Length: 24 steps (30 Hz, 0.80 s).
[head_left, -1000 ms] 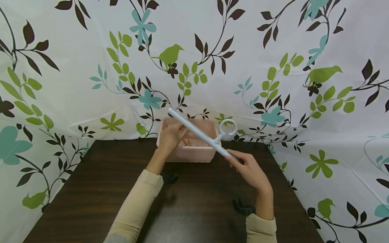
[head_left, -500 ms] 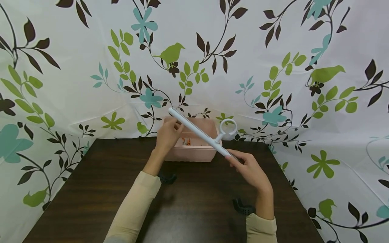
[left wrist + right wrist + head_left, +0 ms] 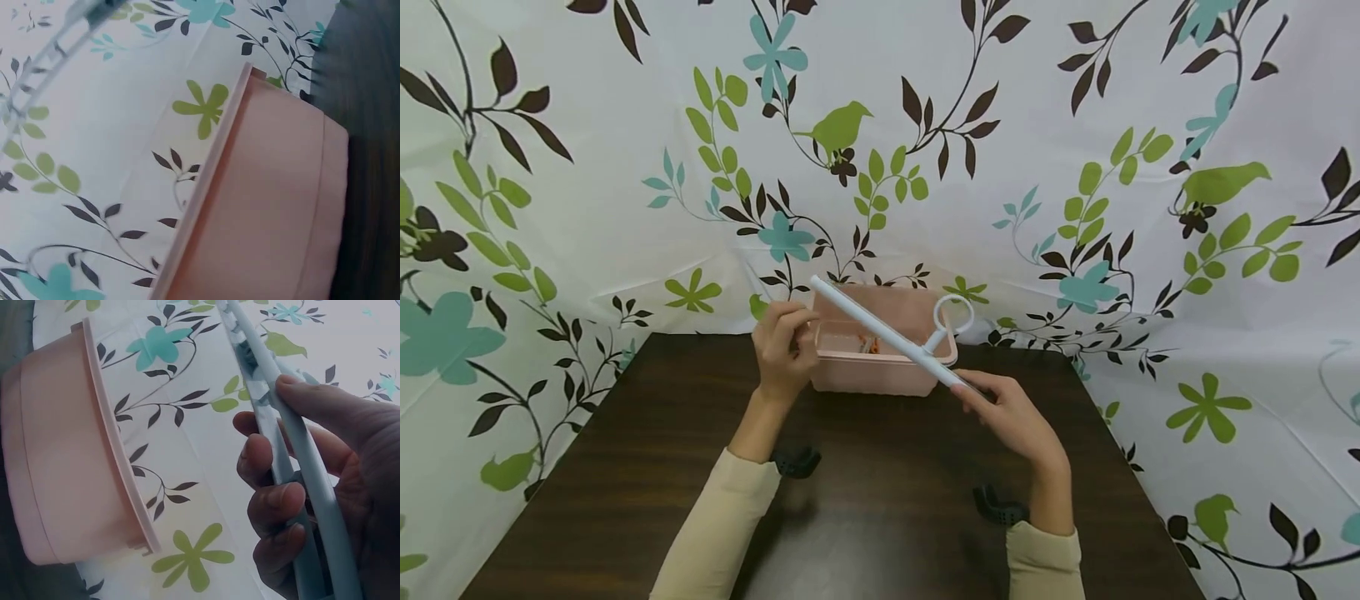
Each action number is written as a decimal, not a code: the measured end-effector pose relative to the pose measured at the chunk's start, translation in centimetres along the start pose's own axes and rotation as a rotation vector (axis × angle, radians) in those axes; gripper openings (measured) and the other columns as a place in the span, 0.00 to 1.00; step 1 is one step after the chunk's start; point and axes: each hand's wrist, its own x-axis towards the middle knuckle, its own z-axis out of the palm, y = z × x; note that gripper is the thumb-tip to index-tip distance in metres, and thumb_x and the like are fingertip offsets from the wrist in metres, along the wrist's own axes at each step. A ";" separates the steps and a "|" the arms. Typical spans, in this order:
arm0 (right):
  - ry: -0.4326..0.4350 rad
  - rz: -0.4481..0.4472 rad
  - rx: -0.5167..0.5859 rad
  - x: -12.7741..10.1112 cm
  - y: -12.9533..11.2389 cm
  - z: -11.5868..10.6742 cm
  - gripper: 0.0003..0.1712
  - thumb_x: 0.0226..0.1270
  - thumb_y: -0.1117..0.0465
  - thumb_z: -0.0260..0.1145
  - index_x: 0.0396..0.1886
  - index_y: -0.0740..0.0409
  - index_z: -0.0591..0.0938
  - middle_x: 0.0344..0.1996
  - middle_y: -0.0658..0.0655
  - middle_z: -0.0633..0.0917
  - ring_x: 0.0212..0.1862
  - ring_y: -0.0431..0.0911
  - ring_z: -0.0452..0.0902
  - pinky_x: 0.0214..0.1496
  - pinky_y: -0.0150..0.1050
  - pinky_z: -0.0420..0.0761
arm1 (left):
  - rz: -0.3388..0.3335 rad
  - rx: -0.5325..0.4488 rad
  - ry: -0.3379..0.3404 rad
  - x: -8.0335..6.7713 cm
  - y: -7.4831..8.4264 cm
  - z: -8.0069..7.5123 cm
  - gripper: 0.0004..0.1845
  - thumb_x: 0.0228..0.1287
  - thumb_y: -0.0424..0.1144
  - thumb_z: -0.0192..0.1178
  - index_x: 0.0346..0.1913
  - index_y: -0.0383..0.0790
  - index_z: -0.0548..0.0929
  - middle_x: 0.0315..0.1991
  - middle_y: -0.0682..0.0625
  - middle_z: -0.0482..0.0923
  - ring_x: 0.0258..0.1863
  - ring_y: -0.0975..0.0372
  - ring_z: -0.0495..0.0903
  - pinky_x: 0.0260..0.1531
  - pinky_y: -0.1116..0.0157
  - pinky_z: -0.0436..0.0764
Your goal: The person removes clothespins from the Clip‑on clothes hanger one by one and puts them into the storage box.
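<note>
Right hand (image 3: 1011,417), lower right of centre, grips the near end of the white rod (image 3: 887,335), fingers curled round it. The rod slants up-left across the pink bin (image 3: 880,379); its ring sits over the bin's right rim. Left hand (image 3: 784,354), just left of the bin, has its fingers curled near the rod's far end; contact cannot be determined. The bin stands at the far edge of the dark table (image 3: 625,467), against the leaf-patterned curtain (image 3: 587,125). Bare tabletop extends toward the lower frame.

The white rod (image 3: 887,335) slants across the pink tub (image 3: 880,379), partly barring its opening
</note>
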 end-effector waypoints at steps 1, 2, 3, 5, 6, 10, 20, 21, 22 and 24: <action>-0.009 0.005 -0.007 0.0 0.0 0.2 0.22 0.83 0.45 0.65 0.68 0.45 0.86 0.33 0.55 0.85 0.33 0.46 0.78 0.35 0.40 0.82 | 0.048 0.011 -0.006 0.2 0.2 -0.2 0.12 0.73 0.30 0.53 0.37 0.31 0.87 0.32 0.37 0.81 0.24 0.51 0.73 0.27 0.58 0.70; -0.018 0.010 -0.015 0.0 0.0 0.3 0.22 0.83 0.45 0.65 0.69 0.45 0.85 0.34 0.55 0.86 0.34 0.45 0.78 0.35 0.39 0.82 | 0.091 0.025 -0.028 0.3 0.4 -0.4 0.12 0.74 0.32 0.54 0.38 0.31 0.87 0.33 0.37 0.82 0.26 0.50 0.75 0.29 0.56 0.72; -0.028 0.014 -0.019 0.1 0.0 0.5 0.23 0.83 0.44 0.65 0.69 0.44 0.85 0.34 0.55 0.86 0.34 0.45 0.78 0.35 0.39 0.81 | 0.131 0.044 -0.060 0.5 0.6 -0.6 0.11 0.74 0.34 0.56 0.40 0.32 0.87 0.34 0.37 0.82 0.28 0.49 0.76 0.31 0.55 0.73; -0.044 0.018 -0.022 0.1 0.0 0.9 0.22 0.82 0.44 0.65 0.69 0.42 0.85 0.34 0.54 0.85 0.31 0.44 0.75 0.32 0.38 0.78 | 0.193 0.080 -0.162 0.6 0.9 -1.0 0.10 0.71 0.36 0.59 0.44 0.34 0.88 0.39 0.37 0.84 0.35 0.46 0.78 0.38 0.51 0.74; -0.050 0.022 -0.021 0.0 0.0 1.0 0.22 0.82 0.43 0.65 0.69 0.41 0.85 0.33 0.54 0.85 0.29 0.43 0.73 0.30 0.37 0.77 | 0.214 0.098 -0.235 0.7 1.0 -1.3 0.11 0.69 0.37 0.62 0.47 0.36 0.88 0.43 0.38 0.84 0.39 0.46 0.78 0.42 0.49 0.74; -0.085 0.027 -0.028 -0.2 -0.3 1.5 0.22 0.82 0.44 0.66 0.68 0.43 0.86 0.32 0.53 0.85 0.25 0.41 0.67 0.26 0.37 0.70 | 0.242 0.172 -0.545 0.6 1.4 -2.2 0.26 0.60 0.44 0.73 0.63 0.47 0.85 0.59 0.42 0.83 0.58 0.46 0.77 0.57 0.45 0.67; -0.152 0.026 -0.064 -0.3 -1.5 1.8 0.24 0.82 0.41 0.65 0.70 0.40 0.85 0.33 0.51 0.85 0.26 0.42 0.73 0.26 0.37 0.76 | 0.145 0.176 -0.792 0.7 1.8 -3.8 0.33 0.48 0.57 0.87 0.58 0.52 0.90 0.59 0.51 0.88 0.74 0.48 0.73 0.73 0.37 0.55; -0.152 0.024 -0.064 -0.2 -1.6 1.8 0.24 0.82 0.41 0.65 0.70 0.40 0.85 0.33 0.51 0.85 0.26 0.42 0.73 0.26 0.37 0.76 | 0.140 0.177 -0.811 0.7 1.8 -3.9 0.32 0.48 0.57 0.86 0.58 0.52 0.90 0.58 0.51 0.89 0.74 0.48 0.72 0.74 0.36 0.54; -0.152 0.022 -0.064 -0.2 -1.7 1.8 0.24 0.82 0.41 0.65 0.70 0.40 0.85 0.33 0.51 0.85 0.26 0.42 0.73 0.26 0.37 0.75 | 0.138 0.181 -0.825 0.8 1.8 -4.0 0.32 0.48 0.58 0.87 0.57 0.53 0.91 0.57 0.52 0.90 0.74 0.48 0.73 0.74 0.36 0.55; -0.157 0.017 -0.063 -0.1 -1.9 1.9 0.23 0.82 0.41 0.65 0.70 0.39 0.85 0.33 0.52 0.85 0.26 0.41 0.73 0.26 0.37 0.75 | 0.135 0.211 -0.853 0.9 1.9 -4.3 0.29 0.50 0.56 0.86 0.56 0.53 0.91 0.55 0.54 0.91 0.71 0.50 0.77 0.73 0.36 0.57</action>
